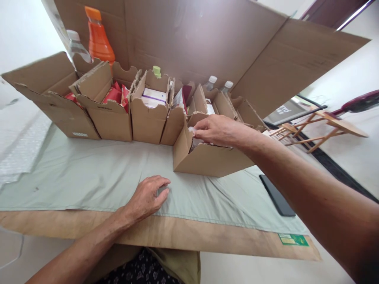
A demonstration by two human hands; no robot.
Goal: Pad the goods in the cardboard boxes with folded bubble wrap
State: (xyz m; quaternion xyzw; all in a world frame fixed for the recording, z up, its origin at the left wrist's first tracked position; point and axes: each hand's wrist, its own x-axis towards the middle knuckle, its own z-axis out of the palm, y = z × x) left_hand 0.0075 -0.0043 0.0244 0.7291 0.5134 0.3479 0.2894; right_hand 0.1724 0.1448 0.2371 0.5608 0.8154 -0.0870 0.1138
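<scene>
My right hand (pixel 213 128) reaches into the front cardboard box (pixel 213 162), which stands turned at an angle before the row. Its thumb and fingers are pinched together at whitish, see-through plastic (pixel 194 145) near the box's left wall. What exactly they grip is partly hidden by the hand. My left hand (pixel 150 193) rests on the pale green cloth (pixel 118 169), to the left of that box. Its fingers are loosely bent, with thumb and index finger apart and nothing between them.
Behind stands a row of open cardboard boxes (pixel 114 122) holding red packets (pixel 114 94) and white cartons (pixel 153 96). An orange bottle (pixel 100 39) and clear bottles rise behind them, before a tall cardboard panel (pixel 189 35). A dark flat tablet-like object (pixel 277 196) lies at right.
</scene>
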